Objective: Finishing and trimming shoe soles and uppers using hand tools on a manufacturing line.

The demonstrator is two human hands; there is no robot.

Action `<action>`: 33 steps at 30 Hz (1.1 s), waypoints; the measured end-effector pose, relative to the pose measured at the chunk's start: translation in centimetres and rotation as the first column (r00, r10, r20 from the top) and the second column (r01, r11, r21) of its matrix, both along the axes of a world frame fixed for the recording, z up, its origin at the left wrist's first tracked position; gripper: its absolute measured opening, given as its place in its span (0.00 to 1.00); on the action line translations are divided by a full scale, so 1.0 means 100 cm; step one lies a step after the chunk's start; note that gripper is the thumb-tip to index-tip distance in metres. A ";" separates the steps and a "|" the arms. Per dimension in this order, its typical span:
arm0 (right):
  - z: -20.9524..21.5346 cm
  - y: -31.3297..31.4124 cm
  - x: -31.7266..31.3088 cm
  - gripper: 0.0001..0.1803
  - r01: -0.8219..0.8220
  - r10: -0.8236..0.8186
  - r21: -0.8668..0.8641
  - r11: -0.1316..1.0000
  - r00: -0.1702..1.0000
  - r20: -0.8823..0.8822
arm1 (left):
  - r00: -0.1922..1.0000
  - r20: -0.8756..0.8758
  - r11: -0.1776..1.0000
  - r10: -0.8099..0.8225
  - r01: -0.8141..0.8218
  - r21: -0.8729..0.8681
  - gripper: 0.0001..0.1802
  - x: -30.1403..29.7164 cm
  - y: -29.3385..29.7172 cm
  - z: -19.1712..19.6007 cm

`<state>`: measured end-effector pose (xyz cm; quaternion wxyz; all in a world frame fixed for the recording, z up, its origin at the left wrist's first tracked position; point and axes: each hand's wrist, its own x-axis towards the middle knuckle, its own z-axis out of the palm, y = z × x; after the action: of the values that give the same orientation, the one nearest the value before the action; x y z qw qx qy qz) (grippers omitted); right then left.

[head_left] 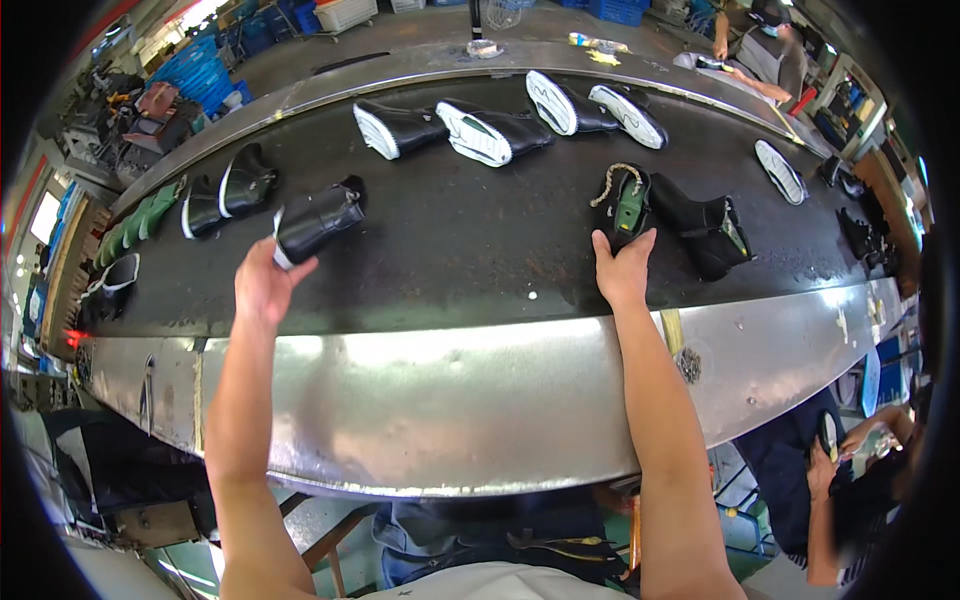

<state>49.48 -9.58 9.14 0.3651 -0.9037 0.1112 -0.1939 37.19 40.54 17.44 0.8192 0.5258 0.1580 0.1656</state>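
Black and glossy, a white-edged boot (322, 220) slants away from the left hand (263, 285), up and to the right above the dark belt (450, 255). Thumb and fingers close round its near, white-edged end — some fingers are hidden beneath. The right hand (624, 275) grips the near end of a green-lined boot (622, 208), thumb on one side and fingers on the other; its body extends straight beyond the fingertips, a beige cord (608, 178) looped over the far end. Just to its right lies another dark boot (702, 225) — outside the hand's hold.
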 end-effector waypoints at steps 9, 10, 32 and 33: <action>0.011 0.013 -0.117 0.52 -0.339 0.393 -0.244 0.909 0.891 0.228 | 0.900 -0.052 0.092 -0.432 0.101 0.991 0.47 -0.259 -0.207 0.041; 0.011 0.012 -0.143 0.52 -0.349 0.402 -0.244 0.905 0.888 0.224 | 0.950 0.074 -0.210 -0.305 -0.143 0.967 0.57 -0.272 -0.216 0.062; -0.026 -0.133 -0.607 0.37 -0.792 0.581 0.007 0.611 0.442 -0.683 | 0.813 -0.314 0.445 -0.490 0.543 0.712 0.66 -0.432 -0.259 -0.011; -0.017 -0.137 -0.601 0.36 -0.730 0.571 0.172 0.661 0.340 -0.747 | 0.803 -0.279 0.546 -0.527 0.571 0.613 0.66 -0.451 -0.275 -0.039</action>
<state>-10.60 -23.28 7.43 0.2410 -0.8944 -0.1395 0.3501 -7.96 13.05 13.51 0.5777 0.8111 -0.0598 -0.0696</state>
